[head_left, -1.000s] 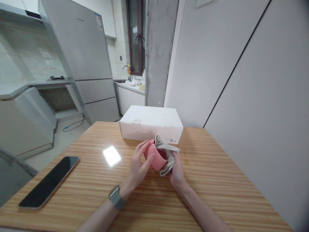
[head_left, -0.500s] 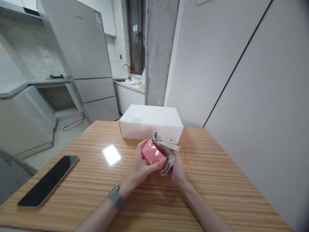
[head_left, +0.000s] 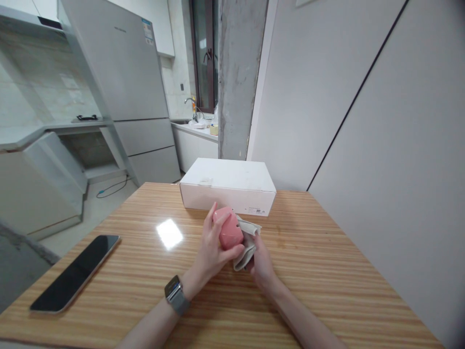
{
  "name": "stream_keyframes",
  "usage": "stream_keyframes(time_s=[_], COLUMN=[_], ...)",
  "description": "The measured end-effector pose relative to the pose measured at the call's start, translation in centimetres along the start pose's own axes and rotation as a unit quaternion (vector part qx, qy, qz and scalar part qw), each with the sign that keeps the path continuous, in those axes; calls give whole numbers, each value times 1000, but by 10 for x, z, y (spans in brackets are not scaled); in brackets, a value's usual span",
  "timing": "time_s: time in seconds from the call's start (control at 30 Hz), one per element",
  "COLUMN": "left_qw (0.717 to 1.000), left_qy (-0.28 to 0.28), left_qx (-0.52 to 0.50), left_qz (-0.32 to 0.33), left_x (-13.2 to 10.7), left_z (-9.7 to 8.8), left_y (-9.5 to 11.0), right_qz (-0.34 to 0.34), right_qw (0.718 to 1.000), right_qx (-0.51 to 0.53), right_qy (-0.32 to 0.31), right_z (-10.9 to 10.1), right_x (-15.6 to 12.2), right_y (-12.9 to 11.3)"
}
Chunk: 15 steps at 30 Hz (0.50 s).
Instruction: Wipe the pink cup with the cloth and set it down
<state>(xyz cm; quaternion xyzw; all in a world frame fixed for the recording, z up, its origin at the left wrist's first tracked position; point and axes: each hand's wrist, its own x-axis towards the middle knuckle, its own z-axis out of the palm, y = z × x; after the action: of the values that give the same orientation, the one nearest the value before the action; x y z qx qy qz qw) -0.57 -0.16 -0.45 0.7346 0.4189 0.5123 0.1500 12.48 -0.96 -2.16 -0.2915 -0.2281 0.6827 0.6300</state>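
Note:
My left hand [head_left: 210, 252] grips a small pink rounded case [head_left: 228, 231] just above the wooden table [head_left: 319, 271], thumb and fingers wrapped around it. A folded grey cloth [head_left: 246, 240] is pressed against the right side of the case by my right hand [head_left: 259, 264], which holds the cloth from below. A grey watch [head_left: 176, 294] sits on my left wrist. Both hands are just in front of a closed white box [head_left: 228, 186].
A dark phone [head_left: 74, 272] lies face up near the table's left edge. The white box stands at the far side of the table. A grey wall runs along the right. A fridge [head_left: 123, 82] and kitchen counter stand behind on the left.
The pink case has been turned in my left hand, from showing its open side to showing its closed rounded shell. The cloth has slid lower and is more bunched under my right hand.

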Motion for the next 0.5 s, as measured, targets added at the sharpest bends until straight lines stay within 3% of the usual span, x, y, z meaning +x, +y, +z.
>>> stream_keyframes(time_s=[0.17,0.33,0.4,0.5], left_qw=[994,965,975,994], left_qy=[-12,22,20,34], left_qx=[-90,-188,-151,-63], left_qz=[-62,-183,-163,-78], left_x=[3,2,2,3], left_z=[2,5,4,4], left_y=[-2,-8,-7,-4], right_qz=[22,-39,-59,-62], right_qw=[999,999,996,993], right_qx=[38,-16,-55,-100], right_qy=[1,16,26,17], right_z=[1,-4,-6,-8], right_x=[6,13,14,11], right_y=[-11,-21,-20,-16])
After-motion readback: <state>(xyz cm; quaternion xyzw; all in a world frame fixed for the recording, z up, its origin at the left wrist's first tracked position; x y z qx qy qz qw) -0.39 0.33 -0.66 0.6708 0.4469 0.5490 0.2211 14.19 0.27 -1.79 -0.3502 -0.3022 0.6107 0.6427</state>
